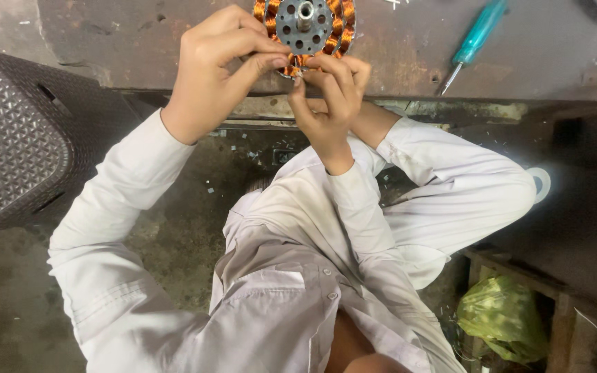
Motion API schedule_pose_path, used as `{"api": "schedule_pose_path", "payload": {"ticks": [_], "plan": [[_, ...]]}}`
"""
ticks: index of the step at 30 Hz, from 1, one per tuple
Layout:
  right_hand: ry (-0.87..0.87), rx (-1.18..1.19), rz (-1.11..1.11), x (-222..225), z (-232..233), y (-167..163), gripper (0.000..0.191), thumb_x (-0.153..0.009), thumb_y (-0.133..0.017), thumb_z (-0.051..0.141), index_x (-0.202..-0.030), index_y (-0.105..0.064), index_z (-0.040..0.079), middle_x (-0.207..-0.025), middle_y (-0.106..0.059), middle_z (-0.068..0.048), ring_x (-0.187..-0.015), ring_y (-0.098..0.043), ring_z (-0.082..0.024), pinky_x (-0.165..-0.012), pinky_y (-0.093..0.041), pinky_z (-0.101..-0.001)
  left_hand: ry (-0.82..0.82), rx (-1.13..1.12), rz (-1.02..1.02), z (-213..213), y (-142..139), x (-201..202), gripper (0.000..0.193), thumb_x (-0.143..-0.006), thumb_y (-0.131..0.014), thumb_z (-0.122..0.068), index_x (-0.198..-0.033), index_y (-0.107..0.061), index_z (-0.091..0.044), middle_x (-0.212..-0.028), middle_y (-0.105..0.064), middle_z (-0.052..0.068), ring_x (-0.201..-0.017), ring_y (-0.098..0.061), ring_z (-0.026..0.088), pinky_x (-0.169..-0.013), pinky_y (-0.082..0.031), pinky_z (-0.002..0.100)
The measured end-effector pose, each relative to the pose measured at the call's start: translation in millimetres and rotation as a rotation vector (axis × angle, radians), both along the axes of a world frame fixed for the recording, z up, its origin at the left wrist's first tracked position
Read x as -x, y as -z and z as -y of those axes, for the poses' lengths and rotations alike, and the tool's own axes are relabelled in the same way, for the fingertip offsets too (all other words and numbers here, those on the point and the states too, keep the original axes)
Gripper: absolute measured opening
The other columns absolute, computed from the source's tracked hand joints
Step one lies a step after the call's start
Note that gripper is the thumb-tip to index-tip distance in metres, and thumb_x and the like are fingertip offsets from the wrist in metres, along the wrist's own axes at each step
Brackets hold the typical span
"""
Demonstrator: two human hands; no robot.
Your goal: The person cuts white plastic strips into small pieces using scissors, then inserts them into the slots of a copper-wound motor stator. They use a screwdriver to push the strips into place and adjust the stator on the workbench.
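Item: motor stator (305, 27), a round metal core with a ring of copper windings and a short shaft at its centre, lying on my bench (533, 62) at 12 o'clock, partly cut off by the top edge of view.

My left hand (219, 69) is curled over the stator's 7 o'clock edge, thumb and fingers pinched shut on the windings.

My right hand (329, 93) comes up from 6 o'clock, fingertips closed on the same lower rim, touching the left.

Around: a teal-handled screwdriver (475, 43) on the bench at 2 o'clock, well apart from the stator. A dark woven-pattern stool (15, 131) at 9 o'clock. A green plastic bag (502, 318) in a wooden crate at 4 o'clock. My white sleeves and knees fill the foreground.
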State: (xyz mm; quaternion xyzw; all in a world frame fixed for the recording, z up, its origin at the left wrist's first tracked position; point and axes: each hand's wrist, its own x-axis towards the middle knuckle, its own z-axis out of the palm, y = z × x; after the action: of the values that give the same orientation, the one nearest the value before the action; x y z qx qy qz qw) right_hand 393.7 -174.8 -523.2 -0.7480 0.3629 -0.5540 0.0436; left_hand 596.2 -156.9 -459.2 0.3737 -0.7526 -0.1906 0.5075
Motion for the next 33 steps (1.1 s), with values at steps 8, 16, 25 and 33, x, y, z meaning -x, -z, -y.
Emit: {"api": "schedule_pose_path", "payload": {"ticks": [8,16,25,33], "plan": [[-0.075,-0.196,0.210,2,-10,6,0.012,-0.094,-0.074,-0.008,-0.102,-0.067,-0.002,-0.101,-0.068,-0.009,-0.081,-0.066,-0.019,-0.075,-0.056,-0.0298,-0.115,0.042,0.079,-10,8,0,0.009,-0.105,-0.073,-0.010,-0.107,-0.071,-0.002,-0.099,-0.072,0.014,-0.089,-0.072,0.031,-0.078,-0.056,0.038],[-0.184,-0.177,0.128,-14,-13,5,0.015,-0.099,-0.072,-0.009,-0.113,-0.068,-0.006,-0.107,-0.073,-0.015,-0.091,-0.072,-0.021,-0.085,-0.059,-0.0326,-0.158,-0.026,-0.005,-9,16,7,0.015,-0.101,-0.069,-0.018,-0.100,-0.061,-0.005,-0.089,-0.073,0.010,-0.081,-0.071,0.034,-0.068,-0.053,0.043],[-0.062,0.031,0.092,-34,-11,22,0.019,-0.095,-0.074,-0.009,-0.112,-0.067,-0.006,-0.104,-0.071,-0.017,-0.091,-0.071,-0.028,-0.082,-0.058,-0.0366,-0.222,-0.019,-0.012,-19,19,21,0.017,-0.096,-0.072,-0.022,-0.092,-0.067,-0.006,-0.085,-0.069,0.010,-0.079,-0.067,0.033,-0.066,-0.051,0.042],[-0.003,0.067,0.073,-31,-16,26,0.019,-0.092,-0.077,-0.007,-0.108,-0.067,-0.004,-0.104,-0.070,-0.017,-0.095,-0.071,-0.032,-0.086,-0.057,-0.0392,-0.212,-0.042,-0.107,-17,16,23,0.012,-0.095,-0.071,-0.020,-0.096,-0.071,-0.008,-0.089,-0.072,0.007,-0.081,-0.071,0.027,-0.069,-0.055,0.037]]}}
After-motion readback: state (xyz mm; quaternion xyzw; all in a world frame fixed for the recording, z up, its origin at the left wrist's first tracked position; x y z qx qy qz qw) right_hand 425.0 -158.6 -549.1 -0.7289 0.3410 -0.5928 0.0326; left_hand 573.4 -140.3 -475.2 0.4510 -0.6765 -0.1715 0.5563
